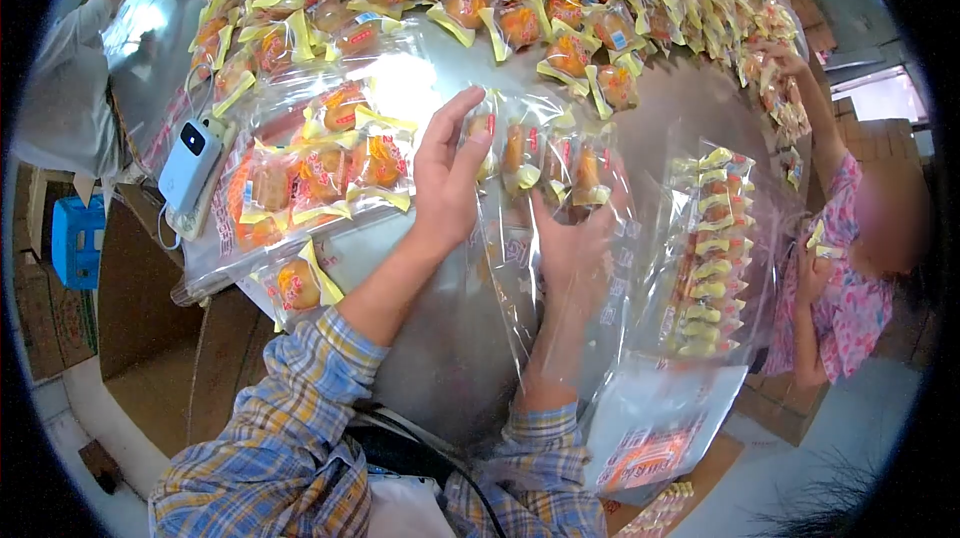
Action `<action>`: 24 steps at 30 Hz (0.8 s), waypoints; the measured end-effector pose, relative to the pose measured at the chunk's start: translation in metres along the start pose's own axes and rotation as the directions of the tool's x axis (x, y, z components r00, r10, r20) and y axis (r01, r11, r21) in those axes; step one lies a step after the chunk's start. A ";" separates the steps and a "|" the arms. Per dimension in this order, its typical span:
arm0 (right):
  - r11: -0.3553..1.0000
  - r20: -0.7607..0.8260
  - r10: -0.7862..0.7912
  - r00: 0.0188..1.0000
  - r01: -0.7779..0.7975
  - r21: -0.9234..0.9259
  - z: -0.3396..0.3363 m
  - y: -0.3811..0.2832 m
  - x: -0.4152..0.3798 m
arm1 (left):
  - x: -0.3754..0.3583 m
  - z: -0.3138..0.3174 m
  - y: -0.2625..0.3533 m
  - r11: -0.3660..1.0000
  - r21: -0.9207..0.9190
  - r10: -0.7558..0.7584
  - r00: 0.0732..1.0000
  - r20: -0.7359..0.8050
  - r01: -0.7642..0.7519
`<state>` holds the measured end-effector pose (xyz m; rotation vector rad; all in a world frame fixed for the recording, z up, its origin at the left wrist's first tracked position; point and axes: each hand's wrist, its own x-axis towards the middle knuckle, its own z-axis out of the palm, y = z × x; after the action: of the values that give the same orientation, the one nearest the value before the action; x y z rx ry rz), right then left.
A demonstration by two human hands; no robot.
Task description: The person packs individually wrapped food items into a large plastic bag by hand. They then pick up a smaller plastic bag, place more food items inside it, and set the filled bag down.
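Note:
My left hand (450,170) is raised with its fingers stretched out and close together, beside a short row of wrapped pastries (522,153). The row lies in a clear plastic bag (510,268). Inside that bag, seen through the film, my right hand (578,243) has its thumb and fingers around the near end of the row. To the left, several wrapped pastries (322,173) rest on a printed clear bag. One single wrapped pastry (298,283) lies nearer to me at the table's edge.
A large pile of wrapped pastries (520,23) covers the far side. At right stand a filled bag (715,248) and flat printed bags (655,428). A phone and power bank (190,166) lie left. A co-worker (830,278) is at right, another person (70,98) at left.

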<state>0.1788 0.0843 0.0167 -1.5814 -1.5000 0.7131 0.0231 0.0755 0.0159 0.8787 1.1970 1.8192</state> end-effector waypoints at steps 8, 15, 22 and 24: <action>0.995 -0.064 -0.084 0.994 0.087 0.052 0.009 0.005 -0.001 | 0.001 0.000 -0.002 1.000 -0.008 -0.015 1.000 0.010 0.015; 1.000 -0.108 0.025 0.994 -0.024 0.007 -0.006 0.010 -0.023 | 0.002 0.000 0.001 0.998 -0.059 -0.026 1.000 -0.013 0.025; 0.893 0.097 -0.284 0.954 0.300 -0.335 -0.068 0.008 -0.137 | 0.005 -0.002 -0.007 0.997 0.015 0.077 0.997 0.001 -0.077; 0.866 0.126 -0.443 0.888 0.460 -0.195 -0.097 0.036 -0.192 | 0.004 -0.001 -0.007 0.992 0.023 0.125 0.992 -0.010 -0.124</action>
<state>0.2548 -0.1205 0.0088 -1.2866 -1.9732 0.3482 0.0218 0.0808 0.0091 0.9757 1.1949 1.9158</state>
